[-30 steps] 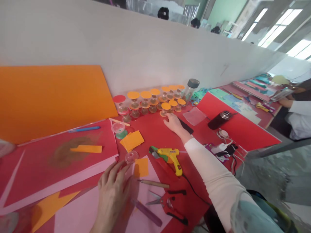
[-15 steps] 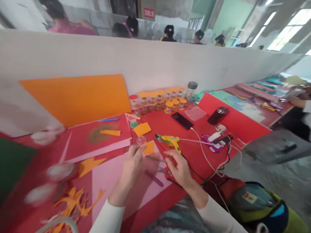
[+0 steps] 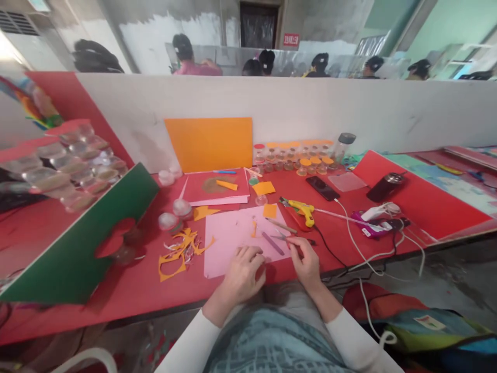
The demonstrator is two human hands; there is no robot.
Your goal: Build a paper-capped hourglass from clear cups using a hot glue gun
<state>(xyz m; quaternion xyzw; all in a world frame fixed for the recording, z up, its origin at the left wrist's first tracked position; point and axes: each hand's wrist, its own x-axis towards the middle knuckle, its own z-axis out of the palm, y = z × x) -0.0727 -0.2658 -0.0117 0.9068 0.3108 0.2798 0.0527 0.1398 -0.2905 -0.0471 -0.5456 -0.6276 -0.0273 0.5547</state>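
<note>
1. The pink sheet [image 3: 233, 235] lies flat on the red table [image 3: 147, 280], straight ahead of me.
2. My left hand [image 3: 243, 274] rests on its near edge, fingers curled, holding nothing.
3. My right hand [image 3: 306, 259] pinches the scissors [image 3: 289, 239] at the sheet's right corner.
4. The yellow glue gun [image 3: 301, 208] lies just beyond.

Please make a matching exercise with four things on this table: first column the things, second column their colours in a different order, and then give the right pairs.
Things:
1. glue gun
2. phone
3. sheet under the left hand
4. board leaning on the wall

Colours:
A. orange
B. black
C. yellow
D. pink

Pairs: 1-C, 2-B, 3-D, 4-A
</note>
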